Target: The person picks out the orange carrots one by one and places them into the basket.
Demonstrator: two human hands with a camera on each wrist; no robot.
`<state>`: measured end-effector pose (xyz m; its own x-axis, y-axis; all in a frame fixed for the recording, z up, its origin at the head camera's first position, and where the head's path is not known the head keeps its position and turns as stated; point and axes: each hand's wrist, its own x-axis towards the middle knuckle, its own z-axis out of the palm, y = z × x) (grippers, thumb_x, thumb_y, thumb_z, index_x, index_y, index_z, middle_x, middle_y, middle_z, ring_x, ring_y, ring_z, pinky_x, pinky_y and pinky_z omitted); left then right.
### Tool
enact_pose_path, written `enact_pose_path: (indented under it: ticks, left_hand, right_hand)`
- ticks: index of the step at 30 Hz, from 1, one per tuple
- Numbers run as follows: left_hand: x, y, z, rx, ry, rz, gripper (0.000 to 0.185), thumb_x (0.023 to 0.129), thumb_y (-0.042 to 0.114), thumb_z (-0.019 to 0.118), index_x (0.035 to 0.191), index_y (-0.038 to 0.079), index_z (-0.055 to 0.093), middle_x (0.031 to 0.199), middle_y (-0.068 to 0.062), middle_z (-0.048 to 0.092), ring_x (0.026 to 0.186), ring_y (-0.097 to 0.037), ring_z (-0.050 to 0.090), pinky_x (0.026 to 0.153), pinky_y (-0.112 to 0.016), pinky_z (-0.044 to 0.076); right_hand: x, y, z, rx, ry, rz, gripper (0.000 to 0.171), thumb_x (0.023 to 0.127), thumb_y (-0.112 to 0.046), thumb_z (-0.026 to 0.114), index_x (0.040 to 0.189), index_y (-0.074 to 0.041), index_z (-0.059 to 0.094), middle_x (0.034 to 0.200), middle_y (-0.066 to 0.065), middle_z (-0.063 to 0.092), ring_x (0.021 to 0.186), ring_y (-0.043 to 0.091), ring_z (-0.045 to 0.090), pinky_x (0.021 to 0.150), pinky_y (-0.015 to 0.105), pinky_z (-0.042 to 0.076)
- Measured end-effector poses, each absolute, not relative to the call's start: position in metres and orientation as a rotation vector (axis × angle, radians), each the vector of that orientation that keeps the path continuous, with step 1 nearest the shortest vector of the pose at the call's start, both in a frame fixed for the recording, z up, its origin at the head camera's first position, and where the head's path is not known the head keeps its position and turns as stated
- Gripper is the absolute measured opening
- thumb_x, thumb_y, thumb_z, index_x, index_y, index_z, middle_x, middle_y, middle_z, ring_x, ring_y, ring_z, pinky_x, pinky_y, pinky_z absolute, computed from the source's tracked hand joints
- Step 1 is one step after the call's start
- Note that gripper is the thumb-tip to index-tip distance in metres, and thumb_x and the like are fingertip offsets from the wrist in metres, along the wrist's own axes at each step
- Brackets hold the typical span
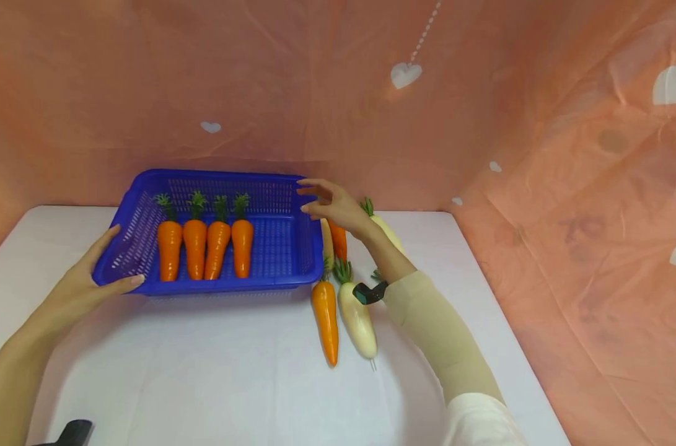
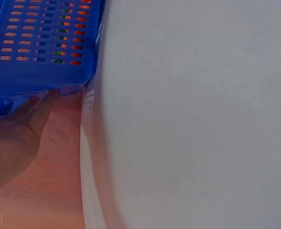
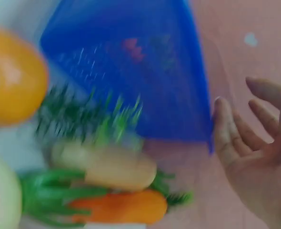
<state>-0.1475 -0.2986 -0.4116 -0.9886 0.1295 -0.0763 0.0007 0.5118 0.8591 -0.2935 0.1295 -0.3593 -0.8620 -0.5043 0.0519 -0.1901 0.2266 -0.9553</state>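
A blue slotted basket stands on the white table and holds several orange carrots side by side, green tops to the back. My left hand rests against the basket's front left corner, thumb along the front rim and fingers straight; the left wrist view shows the thumb under the basket. My right hand hovers with spread fingers at the basket's back right corner and holds nothing. In the blurred right wrist view the right hand is beside the basket.
Right of the basket lie an orange carrot and a white radish. Behind them, under my right forearm, are another carrot and a radish. Pink cloth walls the back and right.
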Motion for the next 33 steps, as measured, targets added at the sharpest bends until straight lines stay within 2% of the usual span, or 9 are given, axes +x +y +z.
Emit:
enact_pose_path:
  ticks: [4, 8, 13, 17, 24, 33]
  left_hand:
    - [-0.146, -0.298, -0.411, 0.113, 2.619, 1.486, 0.096, 0.096, 0.028, 0.064, 0.157, 0.039, -0.010, 0.162, -0.023, -0.012, 0.144, -0.054, -0.013, 0.107, -0.077, -0.007]
    - [-0.145, -0.298, -0.411, 0.118, 2.622, 1.493, 0.096, 0.096, 0.027, 0.064, 0.158, 0.037, -0.009, 0.163, -0.021, -0.012, 0.144, -0.053, -0.013, 0.107, -0.076, -0.008]
    - [-0.145, -0.298, -0.410, 0.123, 2.630, 1.488, 0.096, 0.096, 0.028, 0.065, 0.159, 0.035, -0.009, 0.163, -0.021, -0.011, 0.144, -0.053, -0.012, 0.107, -0.077, -0.008]
    - [-0.145, -0.298, -0.409, 0.120, 2.627, 1.499, 0.096, 0.096, 0.027, 0.065, 0.159, 0.036, -0.007, 0.164, -0.019, -0.011, 0.145, -0.051, -0.012, 0.108, -0.076, -0.007]
    - [-0.144, -0.297, -0.409, 0.121, 2.630, 1.499, 0.097, 0.096, 0.027, 0.065, 0.159, 0.033, -0.008, 0.163, -0.023, -0.009, 0.144, -0.054, -0.010, 0.107, -0.077, -0.006]
    - [-0.144, -0.298, -0.408, 0.116, 2.628, 1.502, 0.096, 0.096, 0.027, 0.065, 0.159, 0.035, -0.008, 0.163, -0.023, -0.010, 0.144, -0.054, -0.011, 0.107, -0.077, -0.007]
  right_hand:
    - [-0.299, 0.147, -0.370, -0.666, 2.246, -1.729, 0.056, 0.093, -0.003, 0.066, 0.146, -0.005, 0.047, 0.143, 0.019, 0.053, 0.115, 0.032, 0.062, 0.097, 0.048, 0.053]
    - [-0.304, 0.161, -0.381, -0.653, 2.274, -1.797, 0.055, 0.092, 0.004, 0.065, 0.144, -0.001, 0.049, 0.141, 0.024, 0.052, 0.115, 0.039, 0.060, 0.098, 0.053, 0.051]
    - [-0.314, 0.178, -0.399, -0.600, 2.331, -1.812, 0.057, 0.088, 0.007, 0.067, 0.142, 0.004, 0.049, 0.141, 0.028, 0.050, 0.118, 0.044, 0.056, 0.094, 0.040, 0.054]
    - [-0.318, 0.188, -0.412, -0.514, 2.361, -1.799, 0.058, 0.087, 0.010, 0.066, 0.142, 0.007, 0.047, 0.140, 0.029, 0.051, 0.123, 0.044, 0.053, 0.101, 0.044, 0.050]
    - [-0.319, 0.198, -0.427, -0.344, 2.386, -1.618, 0.064, 0.089, 0.004, 0.067, 0.149, -0.004, 0.044, 0.147, 0.019, 0.047, 0.132, 0.038, 0.048, 0.101, 0.047, 0.050]
    - [-0.322, 0.193, -0.433, -0.303, 2.410, -1.408, 0.077, 0.086, -0.002, 0.074, 0.153, -0.012, 0.038, 0.150, 0.018, 0.042, 0.135, 0.035, 0.047, 0.105, 0.044, 0.047]
